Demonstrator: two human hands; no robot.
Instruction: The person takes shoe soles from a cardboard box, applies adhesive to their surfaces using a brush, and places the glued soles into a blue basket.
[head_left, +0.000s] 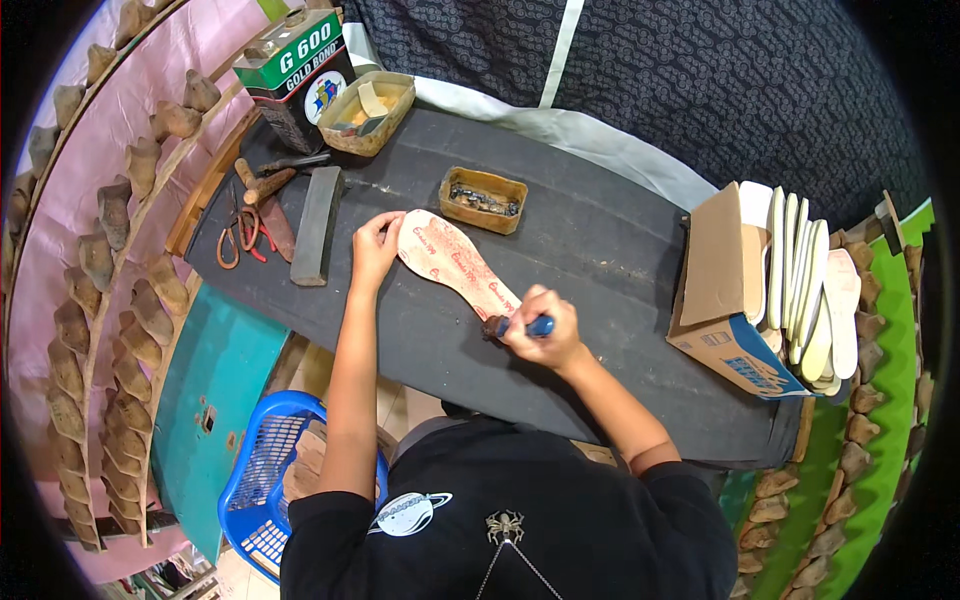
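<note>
A pale, sole-shaped insole (452,262) with red print and reddish smears lies slantwise on the dark work table. My left hand (374,250) pinches its rounded end at the left edge. In my closed right hand (548,328) is a blue-handled brush (540,326); its dark brown head touches or hovers just over the insole's narrower end, I cannot tell which. That end is partly hidden by my fingers. Just beyond the insole stands a small tan tray (484,200) with dark small bits in it.
To the left lie a grey block (317,226), scissors (236,225), a hammer (264,186) and red-handled pliers. Behind them stand a tin can (296,85) and a yellowish container (367,112). At right, a cardboard box (715,280) holds several insoles (800,285). A blue basket (270,470) sits below.
</note>
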